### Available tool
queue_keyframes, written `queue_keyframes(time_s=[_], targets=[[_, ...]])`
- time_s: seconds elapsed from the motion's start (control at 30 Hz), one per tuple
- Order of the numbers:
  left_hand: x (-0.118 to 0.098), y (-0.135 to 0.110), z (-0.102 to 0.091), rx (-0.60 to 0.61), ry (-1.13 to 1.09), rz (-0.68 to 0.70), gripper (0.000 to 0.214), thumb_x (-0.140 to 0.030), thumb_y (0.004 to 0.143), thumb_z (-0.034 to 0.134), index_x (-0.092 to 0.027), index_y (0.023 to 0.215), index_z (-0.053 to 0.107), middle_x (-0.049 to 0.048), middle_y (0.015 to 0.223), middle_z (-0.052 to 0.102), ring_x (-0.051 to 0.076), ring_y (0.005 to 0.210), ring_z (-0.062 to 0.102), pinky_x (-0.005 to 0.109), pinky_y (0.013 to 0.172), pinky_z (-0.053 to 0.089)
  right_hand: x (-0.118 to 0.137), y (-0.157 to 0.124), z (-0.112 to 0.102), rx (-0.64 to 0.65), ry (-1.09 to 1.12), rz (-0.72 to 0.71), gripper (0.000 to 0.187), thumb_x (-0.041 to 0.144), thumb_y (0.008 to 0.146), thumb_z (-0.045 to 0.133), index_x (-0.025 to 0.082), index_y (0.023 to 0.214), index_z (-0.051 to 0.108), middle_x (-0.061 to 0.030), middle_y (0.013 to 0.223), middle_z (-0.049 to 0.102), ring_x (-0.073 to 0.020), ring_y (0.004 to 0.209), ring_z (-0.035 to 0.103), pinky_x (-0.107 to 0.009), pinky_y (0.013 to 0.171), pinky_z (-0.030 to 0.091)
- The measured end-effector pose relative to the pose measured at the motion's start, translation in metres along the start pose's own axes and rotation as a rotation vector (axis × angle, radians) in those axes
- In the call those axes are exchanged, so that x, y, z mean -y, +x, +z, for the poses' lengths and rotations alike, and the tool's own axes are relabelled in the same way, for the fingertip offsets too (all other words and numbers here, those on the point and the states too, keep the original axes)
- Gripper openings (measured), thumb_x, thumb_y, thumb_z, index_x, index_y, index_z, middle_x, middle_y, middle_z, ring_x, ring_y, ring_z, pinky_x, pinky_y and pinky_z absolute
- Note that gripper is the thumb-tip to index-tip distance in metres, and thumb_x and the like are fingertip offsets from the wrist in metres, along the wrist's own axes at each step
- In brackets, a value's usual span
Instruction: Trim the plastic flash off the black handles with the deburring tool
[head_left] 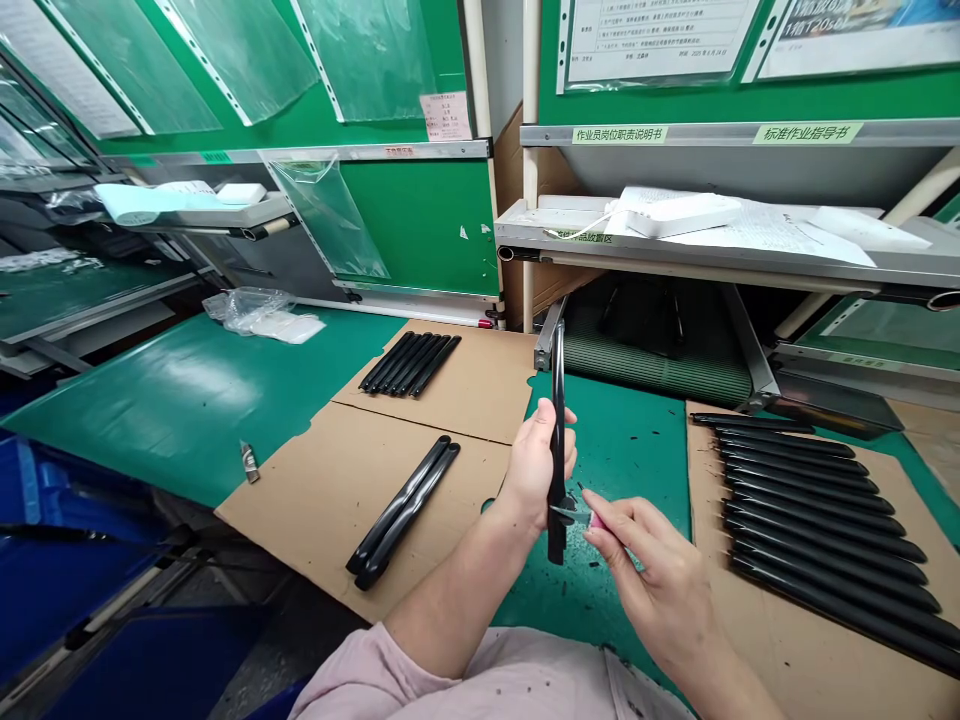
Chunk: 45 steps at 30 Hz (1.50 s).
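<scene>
A long black plastic strip [556,470] stands nearly upright in the air, its long axis running up and away from the person. The left hand [534,472] grips it toward the lower end, fingers curled closed around it. The right hand [637,565] sits just beside the strip's lower part without holding it. Its thumb and fingertips pinch a small pink-handled blade [576,515], with the metal tip pointing at the strip, though the view is too small to tell whether they touch. Black flecks [577,600] lie on the green mat [622,450] below the hands. To the right, a row of matching strips [810,510] lies side by side on cardboard [795,650]. To the left, a pair of strips [403,505] and a bundle of strips [409,364] sit on other cardboard sheets [300,500]. Blue bins [75,590] stand low at left.
</scene>
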<state>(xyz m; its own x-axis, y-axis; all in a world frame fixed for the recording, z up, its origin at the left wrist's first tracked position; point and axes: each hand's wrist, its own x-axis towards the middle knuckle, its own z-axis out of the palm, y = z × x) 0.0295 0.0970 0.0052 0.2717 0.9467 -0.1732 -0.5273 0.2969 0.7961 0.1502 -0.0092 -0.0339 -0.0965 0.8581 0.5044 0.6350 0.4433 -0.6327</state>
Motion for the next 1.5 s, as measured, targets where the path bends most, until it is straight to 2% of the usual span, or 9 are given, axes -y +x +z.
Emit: queue_keyframes(time_s=[0.17,0.33,0.4,0.57,0.7,0.87,1.07,1.3,1.5], targets=[[-0.001,-0.007,0.005,-0.014,-0.050,0.023,0.045,-0.063,0.089,0.047,-0.019,0.081,0.049,-0.0109,0.043,0.025,0.005,0.036,0.017,0.016,0.035,0.015,-0.007,0.019,0.002,-0.306,-0.114,0.184,0.028,0.029,0.099,0.051,0.020,0.121,0.066,-0.0044,0.088,0.063,-0.0140,0.072,0.057,-0.026,0.064,0.045],[-0.004,-0.008,0.005,-0.052,-0.050,0.086,0.037,-0.054,0.091,0.050,-0.019,0.079,0.048,-0.0107,0.043,0.024,0.005,0.037,0.015,0.017,0.035,0.016,-0.006,0.025,-0.007,0.087,0.292,0.391,0.037,0.045,0.101,0.042,0.022,0.098,0.070,0.0002,0.073,0.057,-0.0130,0.064,0.053,-0.024,0.057,0.041],[-0.006,-0.007,0.004,-0.059,-0.058,0.093,0.036,-0.053,0.091,0.050,-0.019,0.079,0.048,-0.0107,0.044,0.024,0.005,0.037,0.015,0.017,0.035,0.016,-0.005,0.020,-0.012,0.171,0.301,0.401,0.039,0.047,0.101,0.040,0.023,0.094,0.070,0.0017,0.067,0.054,-0.0123,0.059,0.049,-0.024,0.054,0.038],[-0.008,-0.004,0.000,-0.043,-0.143,0.105,0.035,-0.051,0.092,0.050,-0.019,0.079,0.049,-0.0103,0.042,0.025,0.005,0.036,0.017,0.018,0.036,0.013,-0.008,0.008,-0.020,0.141,0.086,0.335,0.026,0.043,0.099,0.048,0.028,0.104,0.069,0.0025,0.077,0.059,-0.0117,0.067,0.053,-0.025,0.061,0.037],[-0.007,-0.001,-0.003,0.128,-0.345,-0.080,0.038,-0.052,0.096,0.041,-0.019,0.081,0.051,-0.0102,0.040,0.025,0.006,0.033,0.018,0.021,0.037,0.013,-0.008,0.004,-0.018,0.211,0.131,0.282,0.023,0.040,0.100,0.049,0.027,0.104,0.066,0.0033,0.073,0.055,-0.0115,0.063,0.049,-0.025,0.059,0.034],[-0.005,-0.003,-0.003,0.290,-0.500,-0.241,0.034,-0.042,0.099,0.038,-0.017,0.082,0.053,-0.0097,0.039,0.028,0.005,0.032,0.021,0.021,0.038,0.013,-0.008,0.005,-0.009,0.229,0.206,0.233,0.024,0.039,0.100,0.046,0.023,0.090,0.061,0.0028,0.073,0.051,-0.0119,0.064,0.045,-0.025,0.059,0.032],[-0.001,-0.004,-0.003,0.332,-0.561,-0.340,0.036,-0.039,0.099,0.034,-0.017,0.079,0.054,-0.0088,0.039,0.028,0.005,0.031,0.023,0.021,0.039,0.013,-0.014,0.003,0.001,0.291,0.228,0.180,0.028,0.037,0.100,0.049,0.021,0.076,0.047,0.0064,0.060,0.048,-0.0093,0.053,0.042,-0.023,0.051,0.031],[0.005,-0.005,0.000,0.333,-0.642,-0.429,0.042,-0.043,0.099,0.031,-0.017,0.075,0.052,-0.0085,0.038,0.026,0.006,0.030,0.024,0.021,0.039,0.015,-0.015,-0.009,0.030,-0.226,-0.005,-0.110,0.004,0.021,0.098,0.051,0.020,0.098,0.054,0.0013,0.070,0.057,-0.0114,0.056,0.050,-0.022,0.055,0.040],[0.007,-0.011,0.003,0.341,-0.664,-0.456,0.040,-0.042,0.098,0.032,-0.016,0.074,0.052,-0.0085,0.038,0.025,0.006,0.030,0.024,0.021,0.039,0.016,-0.040,-0.012,0.026,-0.318,-0.118,-0.361,0.031,0.008,0.094,0.049,0.020,0.122,0.052,-0.0073,0.092,0.063,-0.0178,0.081,0.060,-0.032,0.071,0.050]])
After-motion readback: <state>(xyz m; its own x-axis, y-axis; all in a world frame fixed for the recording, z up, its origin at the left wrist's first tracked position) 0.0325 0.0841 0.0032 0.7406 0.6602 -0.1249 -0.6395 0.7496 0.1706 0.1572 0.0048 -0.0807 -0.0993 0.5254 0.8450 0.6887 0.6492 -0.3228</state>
